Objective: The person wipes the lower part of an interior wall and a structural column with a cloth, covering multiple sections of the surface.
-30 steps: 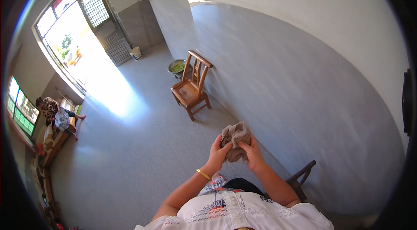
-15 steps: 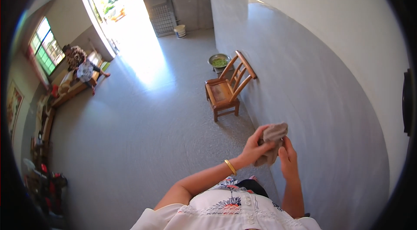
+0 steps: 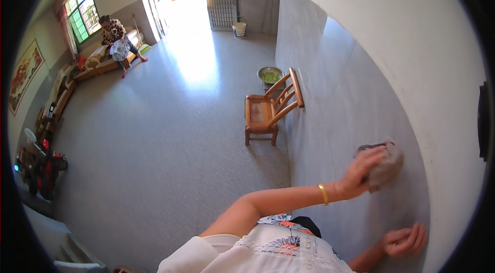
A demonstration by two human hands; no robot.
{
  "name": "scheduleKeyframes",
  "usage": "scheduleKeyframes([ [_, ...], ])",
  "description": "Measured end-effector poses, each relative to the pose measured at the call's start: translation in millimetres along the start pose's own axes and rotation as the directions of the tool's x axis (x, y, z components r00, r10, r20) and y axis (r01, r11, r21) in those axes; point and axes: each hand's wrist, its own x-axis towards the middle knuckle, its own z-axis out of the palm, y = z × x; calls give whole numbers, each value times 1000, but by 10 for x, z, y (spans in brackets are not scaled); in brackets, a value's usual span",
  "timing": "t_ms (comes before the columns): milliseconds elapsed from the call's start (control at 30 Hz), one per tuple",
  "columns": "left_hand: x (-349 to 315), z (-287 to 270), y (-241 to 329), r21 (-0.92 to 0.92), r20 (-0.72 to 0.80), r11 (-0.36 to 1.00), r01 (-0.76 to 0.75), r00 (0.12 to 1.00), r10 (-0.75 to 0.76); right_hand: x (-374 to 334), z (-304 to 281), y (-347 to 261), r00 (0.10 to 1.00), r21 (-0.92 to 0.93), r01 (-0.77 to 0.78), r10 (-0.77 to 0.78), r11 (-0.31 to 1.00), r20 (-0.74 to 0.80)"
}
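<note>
A crumpled grey-brown cloth (image 3: 388,166) is pressed against the grey lower part of the wall (image 3: 337,113) on my right. My left hand (image 3: 358,174), with a gold bangle at its wrist, reaches across my body and grips the cloth, its fingers lying over it. Lower down, close to the same wall, my right hand (image 3: 405,242) has its fingers curled in, and no object shows in it.
Ahead by the wall stands a wooden chair (image 3: 261,113), with a metal basin (image 3: 270,75) of green vegetables behind it. A white bucket (image 3: 239,29) sits near the doorway. At far left a person (image 3: 114,36) sits on a wooden sofa (image 3: 95,71).
The cloth was between both hands in front of me; now my left hand alone holds it, farther right on the wall. My right hand has let go and dropped lower right. The view has shifted.
</note>
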Motion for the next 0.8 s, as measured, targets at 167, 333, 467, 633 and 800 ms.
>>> scheduleKeyframes([
  [167, -217, 559, -133, 174, 229, 961, -213, 958, 171, 359, -36, -185, 976, -53, 19, -30, 998, -215],
  [333, -123, 591, -328, 261, 212, 948, -182, 969, 128, 341, 24, -60, 949, 69, 135, -109, 988, -297],
  [467, -58, 597, -364, 242, 143, 963, -116, 986, 83, 428, 96, -67, 896, 95, 198, -141, 976, -422],
  [633, 301, 402, -526, 208, -98, 977, 35, 995, -15, 418, 97, -31, 896, 134, 233, -159, 963, -415],
  [800, 570, 154, -932, 225, -251, 950, 216, 955, -158, 411, 79, -88, 926, 125, 200, -146, 972, -348],
])
